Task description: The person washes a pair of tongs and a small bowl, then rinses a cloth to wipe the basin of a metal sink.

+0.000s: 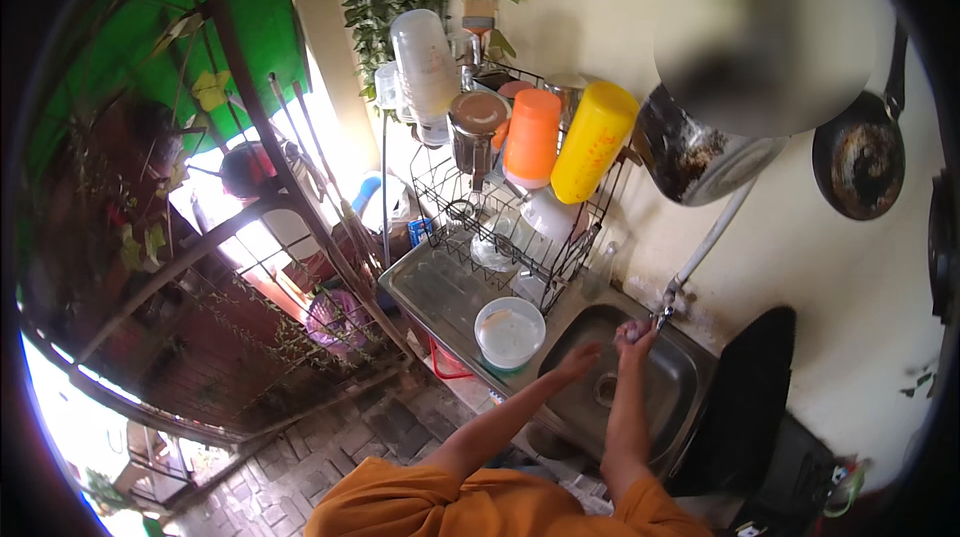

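Note:
My right hand (pixel 637 346) is raised over the stainless steel sink basin (pixel 679 409), just below the metal tap (pixel 663 316). Its fingers close around a small purplish-pink item (pixel 632 330), too small and blurred to identify. To its left, my left hand (pixel 581 362) hovers above the basin's near-left side, with nothing visible in it. The drain strainer (pixel 605 389) shows between my forearms. A round white plastic tub (pixel 510 362) stands on the drainboard (pixel 442 297) left of the basin, with something pale inside.
A black wire dish rack (pixel 556 288) behind the tub holds an orange cup (pixel 532 133), a yellow plastic container (pixel 595 143) and a metal mug (pixel 474 139). Frying pans (pixel 859 154) hang on the wall. A dark panel (pixel 750 394) leans right of the sink.

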### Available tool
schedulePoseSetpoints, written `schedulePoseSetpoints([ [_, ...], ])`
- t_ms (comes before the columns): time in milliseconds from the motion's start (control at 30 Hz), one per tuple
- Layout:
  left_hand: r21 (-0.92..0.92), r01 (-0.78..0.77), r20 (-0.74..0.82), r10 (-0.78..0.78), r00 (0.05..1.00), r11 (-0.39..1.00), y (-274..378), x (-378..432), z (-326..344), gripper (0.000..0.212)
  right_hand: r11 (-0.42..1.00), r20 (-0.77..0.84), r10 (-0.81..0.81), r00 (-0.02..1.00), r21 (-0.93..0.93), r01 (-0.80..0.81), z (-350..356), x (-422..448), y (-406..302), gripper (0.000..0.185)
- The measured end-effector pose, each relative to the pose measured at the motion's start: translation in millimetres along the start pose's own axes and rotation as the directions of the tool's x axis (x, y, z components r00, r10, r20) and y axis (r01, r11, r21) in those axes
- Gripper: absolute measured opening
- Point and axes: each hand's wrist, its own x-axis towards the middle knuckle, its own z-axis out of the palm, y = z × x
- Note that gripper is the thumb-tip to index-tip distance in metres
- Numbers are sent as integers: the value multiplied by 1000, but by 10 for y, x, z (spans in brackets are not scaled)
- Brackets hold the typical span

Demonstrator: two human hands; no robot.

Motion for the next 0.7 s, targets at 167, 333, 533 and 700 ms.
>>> schedulePoseSetpoints([
  [167, 36, -158, 69, 155, 985, 987, -53, 895, 880, 49, 937, 68, -337, 939, 124, 327, -431, 325, -532, 36],
  [333, -257, 115, 145, -80, 986, 960, 132, 1220, 1044, 49, 848, 73, -404, 912, -345, 403, -323, -363, 68, 42],
  [533, -528, 306, 199, -235, 951, 792, 158, 1357, 1137, 49, 765, 150, -402, 903, -486, 422, -466, -456, -16, 69],
  [700, -568, 338, 211, -265, 941, 751, 52, 1177, 1585, 50, 744, -14, -158, 987, -660, 109, -836, -62, -463, 71],
])
